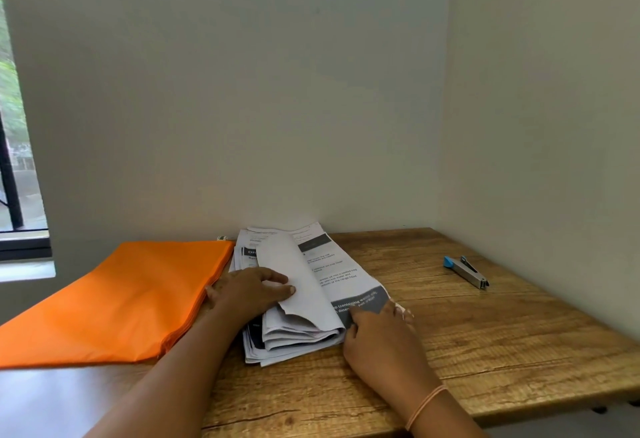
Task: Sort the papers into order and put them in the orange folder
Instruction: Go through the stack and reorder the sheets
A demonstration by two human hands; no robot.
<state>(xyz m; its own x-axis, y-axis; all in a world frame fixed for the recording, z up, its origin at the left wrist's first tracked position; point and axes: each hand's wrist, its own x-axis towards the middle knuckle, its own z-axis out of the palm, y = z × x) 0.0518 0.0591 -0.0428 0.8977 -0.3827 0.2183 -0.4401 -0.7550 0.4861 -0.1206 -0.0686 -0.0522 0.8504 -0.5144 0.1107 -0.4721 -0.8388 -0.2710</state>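
Plain pale walls meet in a corner behind a wooden table, with a window at the far left of the frame. The orange folder lies flat on the table at centre left, its near corner reaching the left edge of the frame. Its right edge is just beside the papers, which sit in a loose, fanned stack at the middle of the frame. Several sheets are curled over in a soft roll.

The left hand rests on the stack's left part with fairly straight fingers spread, pressing it down. The right hand is at the stack's lower right edge. Its thumb lies on the grey printed band of the top sheet, and it appears to pinch that sheet's edge.

These sheets look light, limp and slippery against one another, so they will probably slide and splay unless pinned. Creasing or tearing at the worn corners is a risk. A hold on both long edges of the whole stack, squared first, seems safest.

A stapler lies well apart at centre right.
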